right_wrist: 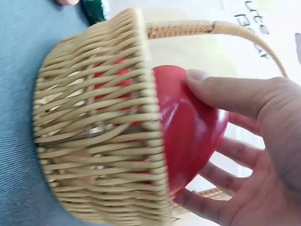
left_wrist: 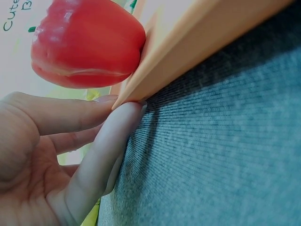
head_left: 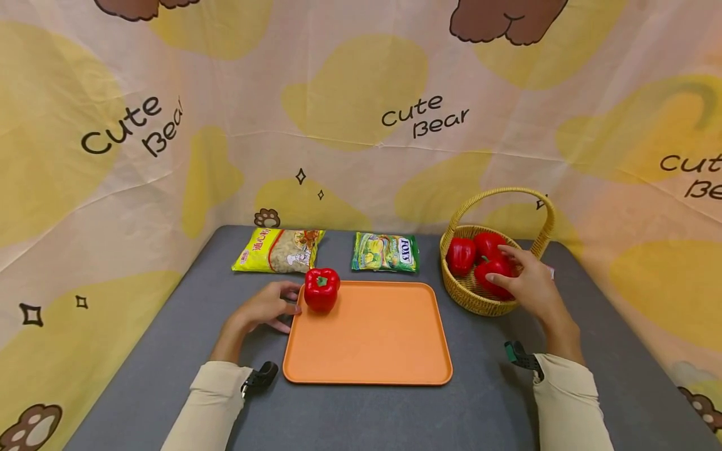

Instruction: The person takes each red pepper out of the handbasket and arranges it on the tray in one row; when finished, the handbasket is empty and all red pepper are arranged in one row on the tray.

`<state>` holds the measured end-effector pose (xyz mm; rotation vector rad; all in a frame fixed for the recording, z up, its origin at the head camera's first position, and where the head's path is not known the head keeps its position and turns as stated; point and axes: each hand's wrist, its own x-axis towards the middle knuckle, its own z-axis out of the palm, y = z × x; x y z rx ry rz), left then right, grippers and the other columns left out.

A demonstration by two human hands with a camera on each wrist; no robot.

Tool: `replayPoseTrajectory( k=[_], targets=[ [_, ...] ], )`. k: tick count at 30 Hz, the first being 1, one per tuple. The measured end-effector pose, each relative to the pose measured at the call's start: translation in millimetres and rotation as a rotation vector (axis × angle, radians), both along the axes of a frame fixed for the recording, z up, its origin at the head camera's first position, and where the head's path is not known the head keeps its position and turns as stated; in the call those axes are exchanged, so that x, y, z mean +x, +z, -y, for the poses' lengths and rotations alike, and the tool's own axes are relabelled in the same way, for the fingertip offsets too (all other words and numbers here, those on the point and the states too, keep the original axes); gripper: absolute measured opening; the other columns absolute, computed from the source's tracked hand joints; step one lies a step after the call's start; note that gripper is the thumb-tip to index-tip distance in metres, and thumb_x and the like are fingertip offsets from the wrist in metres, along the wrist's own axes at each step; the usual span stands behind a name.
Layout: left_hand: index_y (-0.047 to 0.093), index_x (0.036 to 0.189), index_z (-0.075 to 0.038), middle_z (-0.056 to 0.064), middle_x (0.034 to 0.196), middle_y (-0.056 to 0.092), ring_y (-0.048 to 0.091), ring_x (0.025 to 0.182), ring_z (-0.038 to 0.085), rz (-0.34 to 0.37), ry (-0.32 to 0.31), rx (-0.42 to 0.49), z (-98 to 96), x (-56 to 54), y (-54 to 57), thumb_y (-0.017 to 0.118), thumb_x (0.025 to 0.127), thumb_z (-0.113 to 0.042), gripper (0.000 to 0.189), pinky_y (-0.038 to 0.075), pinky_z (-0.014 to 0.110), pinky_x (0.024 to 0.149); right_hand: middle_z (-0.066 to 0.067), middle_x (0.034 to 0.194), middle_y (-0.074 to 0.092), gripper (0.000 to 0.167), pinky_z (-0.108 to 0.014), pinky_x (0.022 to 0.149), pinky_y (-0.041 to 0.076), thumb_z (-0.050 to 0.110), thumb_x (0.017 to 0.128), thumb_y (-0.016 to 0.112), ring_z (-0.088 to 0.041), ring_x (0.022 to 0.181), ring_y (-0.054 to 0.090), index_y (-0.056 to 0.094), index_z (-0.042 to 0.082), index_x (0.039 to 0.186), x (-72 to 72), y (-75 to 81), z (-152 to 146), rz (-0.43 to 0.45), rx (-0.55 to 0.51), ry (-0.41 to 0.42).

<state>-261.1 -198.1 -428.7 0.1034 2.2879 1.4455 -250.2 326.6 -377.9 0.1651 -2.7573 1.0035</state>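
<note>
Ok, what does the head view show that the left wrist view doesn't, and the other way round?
Only the head view shows the woven basket, the red peppers inside it and the right hand at one of them.

Only the left wrist view shows, close up, the fine ribbed texture of the grey tabletop and how the left hand's thumb and fingertip meet at the tray's edge.

Both show the left hand, the orange tray, the single red pepper on it, the tabletop and the lettered backdrop.

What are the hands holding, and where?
The left hand pinches the orange rectangular tray by its left rim; the right hand grips a shiny red bell pepper by its sides.
</note>
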Motion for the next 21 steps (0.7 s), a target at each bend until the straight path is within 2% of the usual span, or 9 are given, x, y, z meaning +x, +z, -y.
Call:
replayPoseTrajectory(
  k=[3,5,6,8,10,13,15,21],
  targets=[
    [0.042,0.154,0.009,0.028,0.139,0.053,0.068,0.106,0.028,0.000,0.003,-0.001,-0.1,-0.1,-0.2,0.068,0.098,-0.002,0.062,0.068,0.043,0.070,-0.032,0.147,0.050,0.080,-0.081,0.113,0.027,0.029,0.094,0.082,-0.052,0.132,0.045,0.044,-0.001,0.157,3.7,8.1,3,-0.015,0.006,-0.002],
    [0.042,0.154,0.009,0.028,0.139,0.053,0.068,0.106,0.028,0.000,0.004,0.000,-0.2,-0.1,-0.3,0.068,0.098,-0.002,0.062,0.068,0.043,0.070,-0.033,0.147,0.049,0.080,-0.082,0.112,0.028,0.030,0.094,0.081,-0.053,0.132,0.045,0.044,-0.001,0.158,6.5,12.9,5,-0.026,0.017,-0.003],
    [0.042,0.154,0.009,0.028,0.139,0.053,0.068,0.106,0.028,0.000,0.004,0.000,-0.2,0.0,-0.3,0.068,0.098,-0.002,0.063,0.068,0.043,0.070,-0.032,0.147,0.049,0.079,-0.079,0.111,0.033,0.030,0.094,0.081,-0.053,0.132,0.045,0.044,-0.001,0.157,8.2,14.9,6,-0.032,0.023,-0.004],
    [0.042,0.154,0.009,0.028,0.139,0.053,0.068,0.106,0.028,0.000,0.005,-0.001,0.0,0.2,-0.2,0.068,0.098,-0.002,0.063,0.068,0.043,0.070,-0.029,0.145,0.051,0.077,-0.070,0.104,0.047,0.030,0.094,0.081,-0.051,0.130,0.047,0.046,0.001,0.157,11.2,18.4,8,-0.047,0.021,-0.003],
    [0.042,0.154,0.008,0.028,0.139,0.053,0.068,0.105,0.028,0.001,0.006,-0.001,0.0,0.5,0.0,0.068,0.098,-0.002,0.063,0.068,0.043,0.070,-0.026,0.144,0.053,0.075,-0.051,0.100,0.057,0.031,0.095,0.081,-0.048,0.127,0.053,0.049,0.004,0.157,13.9,21.3,10,-0.059,-0.008,0.003],
    [0.042,0.154,0.008,0.028,0.139,0.054,0.068,0.105,0.027,0.001,0.007,-0.004,0.2,0.8,0.0,0.068,0.098,-0.002,0.063,0.068,0.043,0.070,-0.021,0.144,0.055,0.076,-0.019,0.086,0.056,0.036,0.094,0.082,-0.044,0.123,0.059,0.050,0.010,0.158,17.1,24.6,14,-0.066,-0.068,0.019],
    [0.042,0.154,0.008,0.027,0.139,0.054,0.068,0.105,0.027,0.001,0.007,-0.006,0.2,0.8,-0.2,0.068,0.098,-0.002,0.063,0.068,0.043,0.070,-0.018,0.143,0.056,0.077,-0.007,0.078,0.052,0.038,0.093,0.082,-0.042,0.121,0.061,0.050,0.015,0.159,18.6,26.7,16,-0.059,-0.102,0.031],
    [0.042,0.154,0.008,0.028,0.139,0.054,0.069,0.105,0.028,-0.006,0.005,-0.004,0.2,0.6,-0.5,0.068,0.098,-0.003,0.063,0.068,0.043,0.070,-0.013,0.146,0.053,0.075,-0.007,0.082,0.051,0.034,0.093,0.084,-0.037,0.120,0.061,0.050,0.020,0.159,20.8,30.9,23,-0.041,-0.122,0.097]
  ],
)
